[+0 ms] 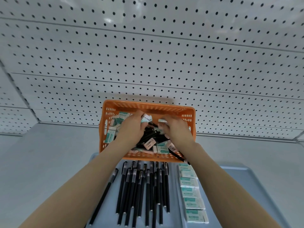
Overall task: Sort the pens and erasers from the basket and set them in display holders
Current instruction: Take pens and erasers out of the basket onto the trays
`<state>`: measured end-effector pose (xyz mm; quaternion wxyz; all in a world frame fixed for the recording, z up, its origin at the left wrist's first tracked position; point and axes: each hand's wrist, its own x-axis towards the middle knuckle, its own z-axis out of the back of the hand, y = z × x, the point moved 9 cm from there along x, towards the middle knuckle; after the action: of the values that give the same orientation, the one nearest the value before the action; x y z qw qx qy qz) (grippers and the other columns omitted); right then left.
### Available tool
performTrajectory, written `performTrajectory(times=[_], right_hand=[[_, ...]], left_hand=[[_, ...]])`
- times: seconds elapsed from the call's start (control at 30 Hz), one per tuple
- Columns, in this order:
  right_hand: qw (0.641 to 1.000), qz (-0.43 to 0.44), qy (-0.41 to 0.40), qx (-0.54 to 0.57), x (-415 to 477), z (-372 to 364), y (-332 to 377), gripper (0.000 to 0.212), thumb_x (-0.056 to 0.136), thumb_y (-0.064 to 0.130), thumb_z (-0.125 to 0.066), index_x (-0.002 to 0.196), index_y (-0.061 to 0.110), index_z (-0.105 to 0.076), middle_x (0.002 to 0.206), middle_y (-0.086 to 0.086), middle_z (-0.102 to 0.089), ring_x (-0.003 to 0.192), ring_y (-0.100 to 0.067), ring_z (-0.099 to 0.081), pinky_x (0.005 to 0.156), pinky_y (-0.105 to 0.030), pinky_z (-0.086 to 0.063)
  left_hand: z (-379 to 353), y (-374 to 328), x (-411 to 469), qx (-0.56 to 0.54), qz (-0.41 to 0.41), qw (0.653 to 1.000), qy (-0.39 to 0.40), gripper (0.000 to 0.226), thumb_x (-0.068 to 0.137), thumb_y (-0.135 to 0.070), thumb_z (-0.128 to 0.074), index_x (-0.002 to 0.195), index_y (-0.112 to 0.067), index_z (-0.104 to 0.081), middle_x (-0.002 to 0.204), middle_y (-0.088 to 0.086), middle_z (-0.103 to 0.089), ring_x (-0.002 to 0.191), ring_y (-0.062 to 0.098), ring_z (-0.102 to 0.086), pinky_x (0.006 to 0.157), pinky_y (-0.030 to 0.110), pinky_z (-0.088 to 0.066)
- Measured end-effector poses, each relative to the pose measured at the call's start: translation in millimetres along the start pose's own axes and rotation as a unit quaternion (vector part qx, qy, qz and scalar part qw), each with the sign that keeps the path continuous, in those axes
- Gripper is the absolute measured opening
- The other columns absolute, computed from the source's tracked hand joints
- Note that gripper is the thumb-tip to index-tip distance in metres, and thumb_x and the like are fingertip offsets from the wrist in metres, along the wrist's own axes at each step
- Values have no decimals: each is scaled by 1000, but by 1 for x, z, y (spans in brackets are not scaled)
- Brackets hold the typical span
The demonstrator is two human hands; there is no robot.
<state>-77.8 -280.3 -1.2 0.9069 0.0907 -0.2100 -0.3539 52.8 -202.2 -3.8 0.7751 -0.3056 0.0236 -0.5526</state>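
Inside the orange perforated plastic basket [148,105], the left hand [131,128] pinches a white-and-teal wrapped eraser [146,118] and the right hand [176,130] grips a second eraser [162,121]. Nearer, black capped pens [141,191] lie beside a column of matching erasers [191,192].

- Location type: retail shop, stationery section.
- Back wall: white perforated pegboard panels [148,63] with horizontal seams, as fitted to shop display shelving.
- Base: pale grey shelf [49,153] meeting the panels.
- Stock: many identical black pens [147,195] and a column of identical boxed erasers [190,193].
- Bulk container: orange plastic basket [148,104] of mixed stock.
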Motion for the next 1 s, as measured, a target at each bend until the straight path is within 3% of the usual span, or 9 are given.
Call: performTrajectory(times=[0.1, 0.23, 0.37, 0.47, 0.63, 0.7, 0.83, 0.93, 1.0], right_hand=[[979, -48, -68, 187, -13, 18, 0, 27, 95, 23, -61, 121, 18, -64, 103, 0, -72, 85, -16, -69, 75, -32, -55], [872, -162, -34, 460, -36, 14, 0, 21, 93, 16, -66, 114, 16, -68, 90, 1, -72, 65, -7, -68, 62, -21, -54], [815, -189, -14, 548, -61, 13, 0, 22, 92, 9, -66, 114, 13, -68, 90, -4, -74, 71, -12, -69, 68, -22, -56], [802, -183, 8, 569, -79, 12, -1, 22, 91, 8, -66, 113, 12, -68, 98, -9, -74, 84, -19, -70, 76, -26, -58], [797, -160, 36, 582, -112, 21, -1, 23, 94, 5, -61, 116, 7, -62, 104, -20, -70, 86, -24, -69, 78, -29, -60], [822, -179, 20, 541, -125, 29, -16, 18, 97, 12, -59, 114, 8, -62, 100, -18, -71, 82, -21, -69, 75, -28, -59], [915, -181, 66, 355, -156, 41, -53, 19, 99, 18, -53, 103, 24, -70, 100, -6, -65, 74, -10, -60, 71, -26, -52], [942, -158, 149, 257, -183, 27, -60, 19, 98, 15, -54, 100, 24, -71, 97, 0, -66, 74, -3, -60, 68, -20, -50], [944, -160, 147, 247, -196, 19, -61, 12, 94, 14, -61, 93, 22, -70, 88, 4, -68, 68, 2, -57, 65, -18, -47]], left_hand=[[12, 5, -14, -85, 32, 996, -13, 28, 100, -22, -49, 126, -13, -48, 101, 1, -65, 87, 20, -62, 74, 36, -49], [6, 10, -38, -269, 148, 950, 51, 33, 101, -21, -44, 133, -21, -35, 88, 0, -71, 74, 12, -70, 67, 29, -53], [-4, 7, -64, -363, 203, 905, 84, 51, 95, -33, -55, 140, -27, -32, 75, 3, -66, 64, 15, -61, 60, 32, -49], [-12, -14, -80, -411, 177, 887, 112, 46, 87, -40, -69, 119, -13, -49, 62, 1, -57, 52, 14, -50, 55, 29, -44], [-25, -45, -100, -379, 131, 908, 122, 26, 88, -31, -70, 81, -10, -58, 53, 2, -51, 45, 15, -46, 49, 30, -40], [-32, -47, -105, -368, 140, 911, 126, 27, 88, -31, -70, 76, -12, -55, 55, 3, -53, 46, 15, -48, 53, 32, -41], [-41, -47, -121, -372, 160, 908, 110, 25, 84, -41, -73, 89, -18, -63, 73, 2, -64, 54, 16, -54, 56, 35, -44], [-48, -48, -134, -407, 173, 891, 103, 30, 85, -39, -73, 103, -16, -67, 83, 7, -69, 65, 18, -60, 56, 32, -49], [-54, -52, -143, -430, 181, 878, 112, 31, 86, -37, -72, 107, -15, -68, 90, 12, -70, 71, 16, -61, 56, 27, -50]])
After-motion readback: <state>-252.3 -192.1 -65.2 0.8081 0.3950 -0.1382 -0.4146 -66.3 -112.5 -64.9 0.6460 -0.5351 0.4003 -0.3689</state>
